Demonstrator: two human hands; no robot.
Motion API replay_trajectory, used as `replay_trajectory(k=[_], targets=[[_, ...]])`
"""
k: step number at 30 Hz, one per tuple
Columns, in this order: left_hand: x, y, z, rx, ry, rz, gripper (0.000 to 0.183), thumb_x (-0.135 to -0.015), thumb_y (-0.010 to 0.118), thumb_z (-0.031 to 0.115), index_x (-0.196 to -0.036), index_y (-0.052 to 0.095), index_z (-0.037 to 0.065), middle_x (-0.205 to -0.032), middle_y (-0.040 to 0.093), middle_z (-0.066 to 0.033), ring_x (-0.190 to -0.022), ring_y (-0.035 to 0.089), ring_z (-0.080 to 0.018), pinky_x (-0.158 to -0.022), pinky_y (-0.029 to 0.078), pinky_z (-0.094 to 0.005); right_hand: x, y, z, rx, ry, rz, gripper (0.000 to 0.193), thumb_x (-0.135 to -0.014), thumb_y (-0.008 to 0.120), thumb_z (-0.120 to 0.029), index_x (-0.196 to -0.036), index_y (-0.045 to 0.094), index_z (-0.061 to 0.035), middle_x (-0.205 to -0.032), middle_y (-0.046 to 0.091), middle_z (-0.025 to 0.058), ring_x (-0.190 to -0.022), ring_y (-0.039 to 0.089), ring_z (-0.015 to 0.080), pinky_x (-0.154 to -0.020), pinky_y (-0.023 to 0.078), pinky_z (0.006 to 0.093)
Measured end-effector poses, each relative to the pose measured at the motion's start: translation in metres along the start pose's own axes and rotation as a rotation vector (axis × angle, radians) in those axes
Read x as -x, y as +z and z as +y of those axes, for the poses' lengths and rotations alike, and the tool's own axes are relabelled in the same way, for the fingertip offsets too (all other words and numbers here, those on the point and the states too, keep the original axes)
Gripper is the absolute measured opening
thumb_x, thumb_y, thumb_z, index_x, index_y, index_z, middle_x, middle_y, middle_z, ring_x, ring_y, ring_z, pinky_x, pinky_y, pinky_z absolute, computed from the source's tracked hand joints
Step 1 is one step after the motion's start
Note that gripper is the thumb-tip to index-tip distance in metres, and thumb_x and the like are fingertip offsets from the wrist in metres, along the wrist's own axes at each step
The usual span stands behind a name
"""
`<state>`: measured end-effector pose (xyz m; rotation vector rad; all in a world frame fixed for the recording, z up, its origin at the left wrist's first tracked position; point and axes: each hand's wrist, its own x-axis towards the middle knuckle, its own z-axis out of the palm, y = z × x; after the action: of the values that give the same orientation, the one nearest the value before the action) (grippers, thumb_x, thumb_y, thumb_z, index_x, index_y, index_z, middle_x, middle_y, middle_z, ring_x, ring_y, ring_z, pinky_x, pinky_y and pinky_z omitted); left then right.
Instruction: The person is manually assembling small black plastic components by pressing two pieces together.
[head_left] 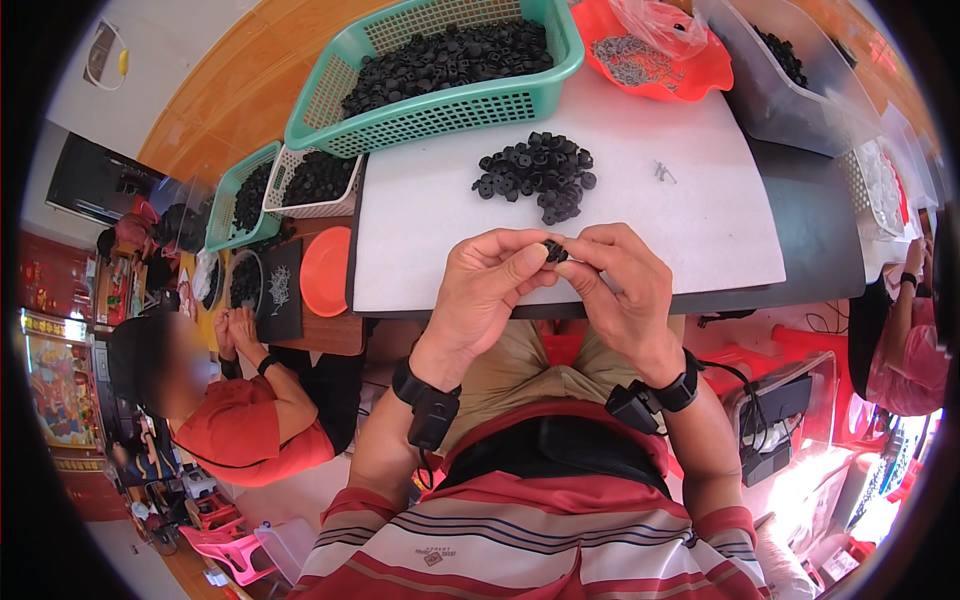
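Observation:
Between my fingertips, just above the near edge of the white work mat (420, 220), is a small round black plastic part (554, 252). My left hand (490, 285) pinches it from the left with thumb and forefinger. From the other side my right hand (625, 290) closes thumb and forefinger on it too; whether a pin is also held there cannot be made out. Beyond my hands lies a heap of similar black plastic parts (530, 170). A few small metal pins (664, 173) lie to the right on the mat.
A green basket (430, 108) full of black parts stands at the back. Right of it are a red dish (705, 75) with metal pins and a clear plastic bin (800, 105). An orange plate (326, 272) lies at left, near a seated co-worker in a red shirt (250, 425).

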<state>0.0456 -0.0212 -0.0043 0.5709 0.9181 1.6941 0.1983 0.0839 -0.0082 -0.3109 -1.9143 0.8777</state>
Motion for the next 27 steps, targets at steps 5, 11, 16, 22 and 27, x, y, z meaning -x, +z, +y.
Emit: replay_trajectory(k=[5,11,16,22,27], targets=[[0.001,0.001,0.000,0.021,-0.001,0.022,0.020,-0.098,0.069,0.009,-0.114,0.071,-0.001,-0.110,0.073,-0.0140,-0.096,0.072,-0.0183,-0.085,0.063,-0.0300,0.001,0.000,0.000,0.002,-0.034,-0.002,0.025,-0.084,0.077,0.002,-0.107,0.070,-0.0026,-0.098,0.068,0.0115,-0.074,0.070,0.0239,-0.061,0.057,0.0318],[0.002,0.005,-0.001,0.000,0.002,0.048,0.023,-0.098,0.070,0.011,-0.116,0.070,-0.003,-0.110,0.074,-0.0137,-0.093,0.071,-0.0167,-0.082,0.061,-0.0294,0.001,0.001,0.004,0.013,-0.095,-0.003,0.030,-0.082,0.077,0.005,-0.109,0.068,-0.0020,-0.099,0.067,0.0124,-0.074,0.070,0.0255,-0.060,0.057,0.0322],[0.003,0.007,-0.003,-0.030,0.008,0.066,0.025,-0.098,0.071,0.013,-0.117,0.070,-0.004,-0.107,0.074,-0.0123,-0.089,0.072,-0.0165,-0.081,0.061,-0.0292,0.001,0.000,0.003,0.019,-0.129,-0.003,0.031,-0.080,0.077,0.008,-0.108,0.067,-0.0010,-0.098,0.067,0.0126,-0.073,0.069,0.0257,-0.060,0.056,0.0326],[0.002,0.010,-0.003,-0.082,0.001,0.093,0.028,-0.097,0.073,0.014,-0.117,0.070,-0.005,-0.098,0.074,-0.0115,-0.082,0.071,-0.0162,-0.079,0.061,-0.0287,0.002,-0.002,0.006,0.001,-0.130,0.001,0.031,-0.080,0.077,0.009,-0.108,0.067,-0.0004,-0.098,0.067,0.0128,-0.073,0.068,0.0260,-0.060,0.056,0.0326],[0.003,0.007,-0.002,-0.142,0.004,0.062,0.023,-0.099,0.070,0.013,-0.115,0.070,-0.003,-0.107,0.074,-0.0130,-0.088,0.072,-0.0171,-0.080,0.061,-0.0301,0.001,-0.003,0.005,0.000,-0.108,0.000,0.028,-0.081,0.077,0.008,-0.106,0.068,-0.0008,-0.097,0.067,0.0125,-0.073,0.069,0.0256,-0.060,0.056,0.0326]])
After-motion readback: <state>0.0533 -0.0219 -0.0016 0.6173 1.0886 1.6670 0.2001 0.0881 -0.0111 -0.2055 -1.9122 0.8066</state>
